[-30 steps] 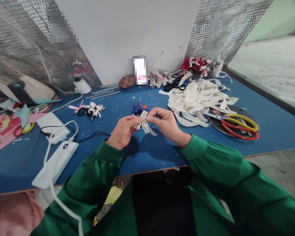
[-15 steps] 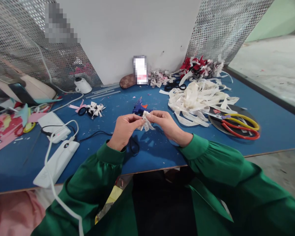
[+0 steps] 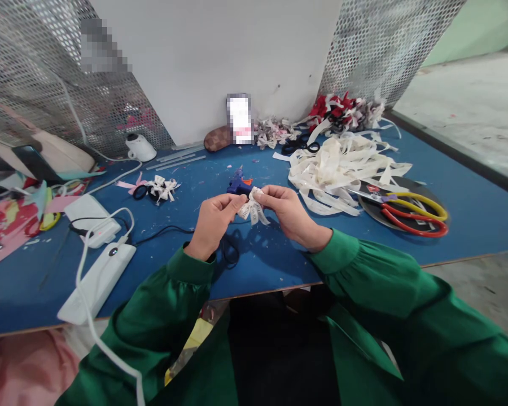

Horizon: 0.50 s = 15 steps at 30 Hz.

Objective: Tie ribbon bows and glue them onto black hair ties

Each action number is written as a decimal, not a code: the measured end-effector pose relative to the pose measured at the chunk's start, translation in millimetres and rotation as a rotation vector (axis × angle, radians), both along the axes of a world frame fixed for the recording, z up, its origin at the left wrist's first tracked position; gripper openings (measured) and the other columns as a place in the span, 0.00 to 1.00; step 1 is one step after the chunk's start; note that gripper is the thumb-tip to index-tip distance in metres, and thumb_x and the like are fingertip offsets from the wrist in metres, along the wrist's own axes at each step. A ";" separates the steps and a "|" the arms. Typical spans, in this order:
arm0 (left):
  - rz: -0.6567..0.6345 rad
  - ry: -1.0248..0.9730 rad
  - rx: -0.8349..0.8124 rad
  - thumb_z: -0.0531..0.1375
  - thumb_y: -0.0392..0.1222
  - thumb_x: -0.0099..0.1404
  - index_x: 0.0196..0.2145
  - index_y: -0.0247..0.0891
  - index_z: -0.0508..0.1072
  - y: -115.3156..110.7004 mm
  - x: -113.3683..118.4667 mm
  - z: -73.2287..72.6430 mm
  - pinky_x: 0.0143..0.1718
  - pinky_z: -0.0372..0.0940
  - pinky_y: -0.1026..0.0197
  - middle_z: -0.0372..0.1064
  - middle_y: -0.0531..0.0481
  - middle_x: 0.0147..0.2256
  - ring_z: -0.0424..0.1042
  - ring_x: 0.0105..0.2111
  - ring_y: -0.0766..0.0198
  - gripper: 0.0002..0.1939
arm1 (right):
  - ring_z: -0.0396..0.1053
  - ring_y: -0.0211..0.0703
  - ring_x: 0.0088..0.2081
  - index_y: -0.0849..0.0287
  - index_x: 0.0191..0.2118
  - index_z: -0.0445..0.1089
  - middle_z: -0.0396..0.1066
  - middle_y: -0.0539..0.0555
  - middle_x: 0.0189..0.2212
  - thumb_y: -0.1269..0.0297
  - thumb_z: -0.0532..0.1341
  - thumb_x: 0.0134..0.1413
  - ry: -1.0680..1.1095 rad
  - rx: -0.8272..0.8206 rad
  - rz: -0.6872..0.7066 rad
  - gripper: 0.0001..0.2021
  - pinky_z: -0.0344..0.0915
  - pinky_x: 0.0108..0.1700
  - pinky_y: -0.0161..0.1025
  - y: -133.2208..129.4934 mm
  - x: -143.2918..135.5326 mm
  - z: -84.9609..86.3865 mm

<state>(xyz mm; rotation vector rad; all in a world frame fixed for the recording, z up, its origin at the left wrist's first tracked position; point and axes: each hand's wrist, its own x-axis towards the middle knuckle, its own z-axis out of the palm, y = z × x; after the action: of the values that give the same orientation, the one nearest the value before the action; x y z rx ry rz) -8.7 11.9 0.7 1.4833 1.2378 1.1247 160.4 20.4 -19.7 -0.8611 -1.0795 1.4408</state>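
Between both hands is a small white ribbon bow with dark printed lettering, held just above the blue table. My left hand pinches its left side between thumb and forefinger. On the other side, my right hand grips the bow's upper right loop the same way. The bow's tails fan downward. Right behind the fingers lies a blue glue gun with an orange trigger, partly hidden by the hands. Its black cord runs off to the left.
White ribbon strips are heaped at the right, by large scissors on a dark round plate. Finished-looking bows lie at left. White power banks with cables sit at front left. A phone leans on a brown case.
The ribbon bow has turned and its loops and tails now show more spread out. My fingers have shifted slightly apart around it.
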 end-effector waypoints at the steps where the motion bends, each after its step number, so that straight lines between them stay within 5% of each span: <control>1: -0.018 0.021 0.023 0.68 0.55 0.58 0.31 0.36 0.81 -0.5 0.2 -0.2 0.25 0.59 0.64 0.72 0.51 0.23 0.64 0.22 0.68 0.17 | 0.59 0.35 0.26 0.58 0.22 0.68 0.65 0.48 0.22 0.49 0.72 0.44 -0.007 0.000 -0.007 0.19 0.56 0.30 0.37 -0.2 -0.1 0.1; 5: -0.027 0.164 0.121 0.69 0.49 0.57 0.33 0.37 0.80 -1.6 -0.4 -2.9 0.32 0.66 0.62 0.78 0.48 0.31 0.72 0.28 0.64 0.13 | 0.59 0.35 0.26 0.59 0.22 0.68 0.65 0.48 0.21 0.48 0.71 0.45 -0.034 0.008 0.005 0.20 0.55 0.31 0.37 -1.0 -0.3 0.5; 15: -0.012 0.273 0.168 0.67 0.46 0.59 0.30 0.36 0.80 -3.3 -0.7 -0.2 0.27 0.63 0.63 0.75 0.50 0.25 0.69 0.24 0.66 0.09 | 0.63 0.36 0.27 0.60 0.27 0.71 0.70 0.49 0.24 0.52 0.75 0.37 0.002 -0.099 0.123 0.18 0.56 0.31 0.37 -3.4 -2.0 -0.5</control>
<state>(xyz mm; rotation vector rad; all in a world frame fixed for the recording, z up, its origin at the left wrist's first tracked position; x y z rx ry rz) -9.5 8.7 0.6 1.8162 1.3415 1.0646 158.5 17.0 -20.1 -0.8746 -1.0827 1.6086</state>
